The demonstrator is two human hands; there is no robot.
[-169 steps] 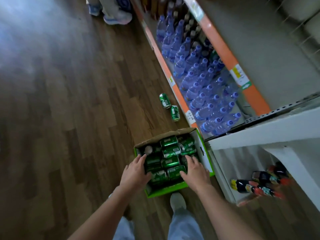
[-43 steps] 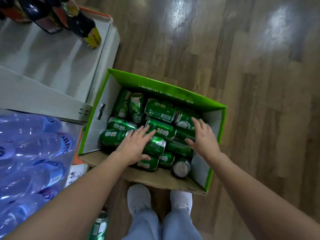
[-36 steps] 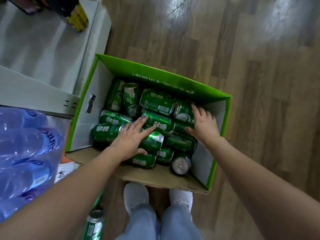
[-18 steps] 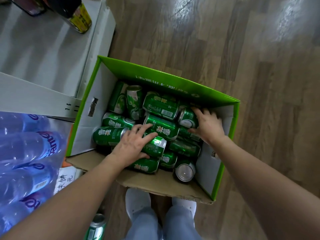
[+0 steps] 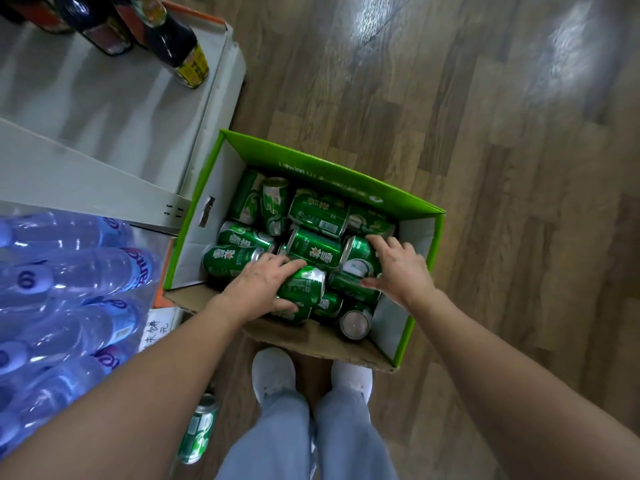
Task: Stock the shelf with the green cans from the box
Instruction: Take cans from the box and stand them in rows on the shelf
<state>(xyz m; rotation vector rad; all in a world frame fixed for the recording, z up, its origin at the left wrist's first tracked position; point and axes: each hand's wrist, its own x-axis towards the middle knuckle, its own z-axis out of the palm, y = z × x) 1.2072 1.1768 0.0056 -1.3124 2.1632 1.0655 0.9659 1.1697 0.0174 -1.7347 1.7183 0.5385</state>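
Observation:
A green cardboard box [image 5: 346,178] stands open on the wooden floor just ahead of my feet, holding several green cans lying in a jumble. My left hand [image 5: 258,284] reaches in from the near side, its fingers and thumb curled round a green can [image 5: 306,282] near the box's front. My right hand [image 5: 400,268] is at the box's right side, fingers over and thumb under another green can [image 5: 358,256]. One more green can [image 5: 197,427] lies on the floor by my left leg.
A shelf of clear water bottles [image 5: 69,271] fills the left edge. Beyond it a low white shelf [image 5: 114,98] carries dark sauce bottles [image 5: 180,46] and touches the box's left side. My white shoes [image 5: 273,374] stand against the box.
My right hand has slid left from the box's right wall onto a can and closed round it. My left hand has stayed on its can, tightening its hold.

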